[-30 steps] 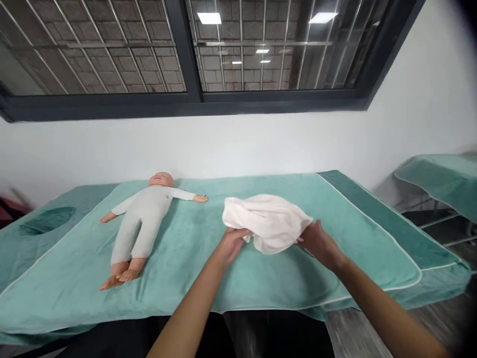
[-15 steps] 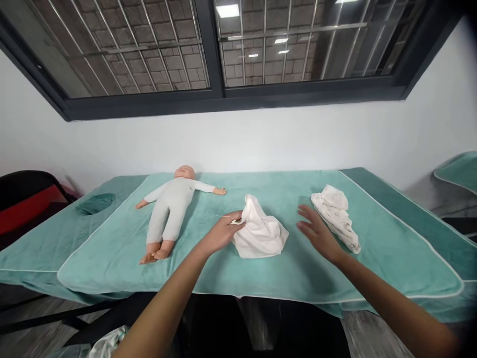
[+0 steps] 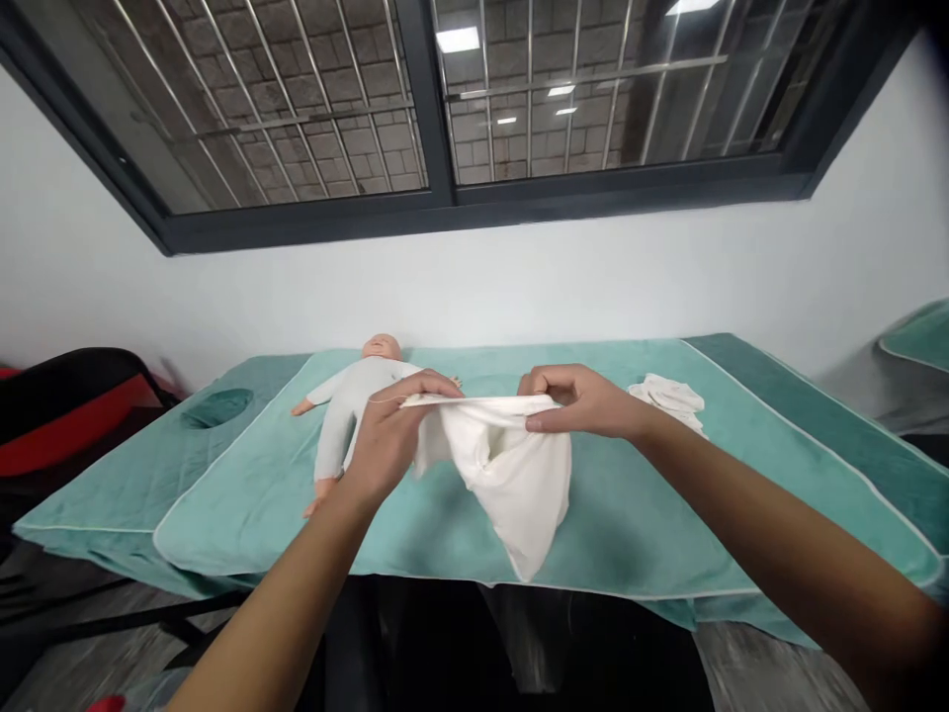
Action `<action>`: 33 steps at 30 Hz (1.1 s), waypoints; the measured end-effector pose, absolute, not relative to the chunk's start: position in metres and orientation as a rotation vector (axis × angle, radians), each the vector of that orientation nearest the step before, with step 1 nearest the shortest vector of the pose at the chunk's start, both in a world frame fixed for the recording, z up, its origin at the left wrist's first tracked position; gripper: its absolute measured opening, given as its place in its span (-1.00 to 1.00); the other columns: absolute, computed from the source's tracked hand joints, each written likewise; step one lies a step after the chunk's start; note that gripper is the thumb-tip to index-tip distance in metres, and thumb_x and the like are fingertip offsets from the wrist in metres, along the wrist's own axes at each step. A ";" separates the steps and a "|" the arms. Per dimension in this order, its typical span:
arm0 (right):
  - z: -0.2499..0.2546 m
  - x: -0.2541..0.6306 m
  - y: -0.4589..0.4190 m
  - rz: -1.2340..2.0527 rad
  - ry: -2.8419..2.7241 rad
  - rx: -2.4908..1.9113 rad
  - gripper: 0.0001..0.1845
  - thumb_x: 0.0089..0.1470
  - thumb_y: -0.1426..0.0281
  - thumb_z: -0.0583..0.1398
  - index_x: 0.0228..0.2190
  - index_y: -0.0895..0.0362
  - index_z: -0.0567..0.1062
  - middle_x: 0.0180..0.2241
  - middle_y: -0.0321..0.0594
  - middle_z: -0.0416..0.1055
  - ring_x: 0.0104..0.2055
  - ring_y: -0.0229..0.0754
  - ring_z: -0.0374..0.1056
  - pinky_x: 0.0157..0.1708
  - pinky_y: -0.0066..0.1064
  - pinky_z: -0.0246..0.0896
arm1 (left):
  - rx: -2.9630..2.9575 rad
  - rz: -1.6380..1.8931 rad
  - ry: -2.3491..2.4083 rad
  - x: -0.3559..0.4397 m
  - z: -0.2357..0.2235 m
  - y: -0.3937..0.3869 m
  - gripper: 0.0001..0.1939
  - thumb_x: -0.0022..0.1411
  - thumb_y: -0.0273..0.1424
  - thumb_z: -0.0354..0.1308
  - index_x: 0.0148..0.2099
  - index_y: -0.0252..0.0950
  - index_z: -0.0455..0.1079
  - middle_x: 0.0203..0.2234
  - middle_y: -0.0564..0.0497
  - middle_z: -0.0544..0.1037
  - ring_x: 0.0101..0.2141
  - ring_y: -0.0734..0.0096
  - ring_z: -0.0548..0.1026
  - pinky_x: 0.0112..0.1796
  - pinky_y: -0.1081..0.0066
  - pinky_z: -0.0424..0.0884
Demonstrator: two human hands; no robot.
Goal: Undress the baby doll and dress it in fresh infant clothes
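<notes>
Between my hands a soft white cloth hangs down above the bed, its upper edge stretched nearly level. My left hand grips the left end of that edge, with a thin pale string showing by the fingers. The right end is pinched in my right hand. Below, the cloth narrows to a drooping point; whether it is a garment I cannot tell. Behind my left hand a baby doll in a white suit lies on its back, one leg partly covered from view.
A green padded bed runs along the wall under a barred window. Folded white printed fabric lies to the right, partly behind my right forearm. A black and red chair stands at the left.
The white cloth has been raised off the bed and spread between both hands. My right hand has come in leftward and closed on its edge; my left hand kept hold.
</notes>
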State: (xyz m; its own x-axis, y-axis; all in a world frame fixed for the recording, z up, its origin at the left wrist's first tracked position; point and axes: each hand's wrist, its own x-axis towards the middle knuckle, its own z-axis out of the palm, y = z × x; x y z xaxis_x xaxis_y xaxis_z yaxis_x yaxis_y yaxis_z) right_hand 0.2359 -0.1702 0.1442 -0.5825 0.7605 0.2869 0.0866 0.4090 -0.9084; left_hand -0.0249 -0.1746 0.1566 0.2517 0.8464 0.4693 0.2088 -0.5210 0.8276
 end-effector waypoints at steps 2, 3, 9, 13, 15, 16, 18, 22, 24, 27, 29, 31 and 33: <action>0.147 0.232 -0.173 1.276 -2.032 -0.794 -0.71 -0.04 0.27 0.36 -0.45 0.11 0.36 -0.42 -0.35 0.28 -0.39 -0.28 0.20 -0.41 -0.43 0.08 | 1.769 1.378 0.986 -0.032 0.158 -0.179 -0.78 0.12 -0.49 -0.02 -0.40 -0.25 0.46 -0.35 -0.03 0.53 -0.24 0.27 0.47 -0.28 0.34 0.39; 0.147 0.230 -0.173 1.263 -2.051 -0.835 -0.72 -0.03 0.26 0.34 -0.46 0.11 0.34 -0.44 -0.36 0.25 -0.41 -0.29 0.16 -0.43 -0.44 0.05 | 1.741 1.407 1.004 -0.035 0.158 -0.181 -0.79 0.09 -0.50 -0.03 -0.41 -0.26 0.44 -0.36 -0.02 0.52 -0.27 0.29 0.46 -0.32 0.36 0.37; 0.145 0.215 -0.174 0.508 -1.809 -1.217 -0.71 -0.07 0.41 0.23 -0.58 0.10 0.16 -0.53 -0.40 0.11 -0.47 -0.31 0.00 -0.48 -0.44 -0.13 | 1.803 1.518 1.286 -0.049 0.147 -0.194 -0.82 0.08 -0.47 0.00 -0.40 -0.25 0.45 -0.45 0.03 0.48 -0.38 0.35 0.38 -0.40 0.39 0.29; 0.148 0.212 -0.184 0.322 -1.709 -1.215 -0.69 -0.04 0.45 0.14 -0.60 0.09 0.05 -0.56 -0.38 0.05 -0.47 -0.30 -0.03 -0.47 -0.42 -0.15 | 1.787 1.528 1.334 -0.058 0.144 -0.201 -0.84 0.14 -0.44 0.02 -0.31 -0.23 0.44 -0.40 0.04 0.48 -0.36 0.35 0.41 -0.35 0.38 0.34; 0.151 0.208 -0.190 0.367 -1.720 -1.154 -0.75 -0.01 0.45 0.12 -0.57 0.09 0.11 -0.52 -0.36 0.14 -0.44 -0.29 0.03 -0.45 -0.43 -0.09 | 1.841 1.469 1.255 -0.052 0.148 -0.205 -0.78 0.15 -0.45 0.04 -0.17 -0.21 0.44 -0.24 0.02 0.52 -0.22 0.30 0.46 -0.21 0.34 0.39; 0.153 0.205 -0.194 0.397 -1.744 -1.132 -0.78 -0.01 0.44 0.13 -0.55 0.09 0.14 -0.51 -0.36 0.17 -0.44 -0.28 0.05 -0.45 -0.43 -0.08 | 1.888 1.424 1.196 -0.046 0.151 -0.207 -0.71 0.14 -0.45 0.07 -0.07 -0.19 0.43 -0.13 0.01 0.51 -0.11 0.27 0.46 -0.11 0.31 0.40; 0.156 0.196 -0.200 0.433 -1.803 -1.107 -0.81 -0.01 0.42 0.14 -0.52 0.08 0.18 -0.52 -0.37 0.16 -0.46 -0.29 0.04 -0.46 -0.43 -0.08 | 1.987 1.300 1.075 -0.029 0.156 -0.213 -0.58 0.14 -0.43 0.13 0.08 -0.15 0.37 0.04 -0.01 0.46 0.06 0.22 0.41 0.05 0.25 0.35; 0.163 0.182 -0.210 0.387 -1.869 -1.101 -0.81 -0.07 0.47 0.15 -0.52 0.08 0.17 -0.56 -0.41 0.11 -0.49 -0.31 -0.01 -0.49 -0.44 -0.12 | 2.132 1.089 0.985 0.006 0.153 -0.219 -0.51 0.15 -0.40 0.18 0.14 -0.15 0.31 -0.01 -0.01 0.50 -0.04 0.26 0.47 -0.02 0.29 0.38; 0.166 0.184 -0.213 0.454 -1.905 -1.096 -0.81 -0.10 0.47 0.17 -0.51 0.08 0.19 -0.55 -0.43 0.14 -0.49 -0.32 0.00 -0.50 -0.46 -0.12 | 2.209 1.109 1.032 0.012 0.147 -0.214 -0.60 0.16 -0.46 0.11 0.08 -0.18 0.35 -0.16 0.03 0.55 -0.20 0.32 0.50 -0.13 0.34 0.39; 0.167 0.200 -0.216 0.752 -2.019 -1.093 -0.83 -0.08 0.45 0.21 -0.47 0.08 0.27 -0.53 -0.44 0.19 -0.49 -0.34 0.05 -0.51 -0.49 -0.08 | 2.285 1.217 1.122 0.006 0.139 -0.198 -0.74 0.15 -0.52 0.03 -0.14 -0.22 0.43 -0.29 0.06 0.58 -0.27 0.35 0.49 -0.16 0.36 0.37; 0.165 0.217 -0.218 1.135 -2.109 -1.058 -0.84 -0.06 0.39 0.26 -0.43 0.09 0.34 -0.50 -0.42 0.27 -0.47 -0.32 0.16 -0.50 -0.49 0.02 | 2.275 1.287 1.182 -0.003 0.137 -0.187 -0.77 0.14 -0.51 0.00 -0.21 -0.23 0.45 -0.28 0.05 0.59 -0.23 0.33 0.50 -0.13 0.36 0.37; 0.162 0.234 -0.222 1.521 -2.067 -0.981 -0.79 -0.04 0.30 0.31 -0.37 0.12 0.43 -0.42 -0.33 0.39 -0.40 -0.26 0.30 -0.44 -0.46 0.16 | 2.252 1.329 1.260 -0.013 0.137 -0.181 -0.75 0.14 -0.51 -0.01 -0.21 -0.23 0.45 -0.27 0.05 0.60 -0.21 0.31 0.51 -0.11 0.36 0.36; 0.157 0.249 -0.227 1.713 -1.885 -0.908 -0.68 -0.04 0.22 0.32 -0.28 0.15 0.49 -0.33 -0.23 0.46 -0.34 -0.17 0.38 -0.39 -0.40 0.25 | 2.245 1.351 1.332 -0.021 0.139 -0.179 -0.75 0.14 -0.49 -0.01 -0.20 -0.23 0.46 -0.27 0.05 0.60 -0.20 0.30 0.51 -0.12 0.36 0.36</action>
State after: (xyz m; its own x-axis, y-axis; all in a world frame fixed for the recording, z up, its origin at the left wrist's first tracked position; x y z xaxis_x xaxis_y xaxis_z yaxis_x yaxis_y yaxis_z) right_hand 0.2486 -0.2274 0.1573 -0.6910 0.7144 -0.1101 0.1775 0.0200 -0.9839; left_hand -0.0213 -0.1785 0.1389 0.1753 0.7773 0.6042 0.5929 -0.5733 0.5655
